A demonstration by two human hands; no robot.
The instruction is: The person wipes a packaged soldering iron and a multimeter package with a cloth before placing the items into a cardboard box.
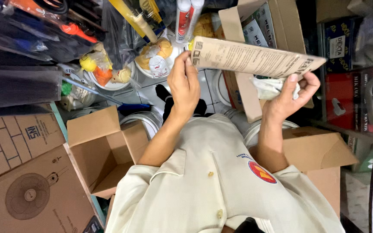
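Wears a cream short-sleeved shirt (pixel 212 181) with small buttons (pixel 210 174) and a round red-and-yellow badge (pixel 262 172) beside the buttons.

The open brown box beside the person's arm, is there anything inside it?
No. The open cardboard box beside the left hand's arm shows only bare brown walls and floor inside.

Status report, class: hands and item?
Left hand gripping tan printed paper packet. Right hand holding other end plus crumpled white plastic wrap. Brown cardboard box behind.
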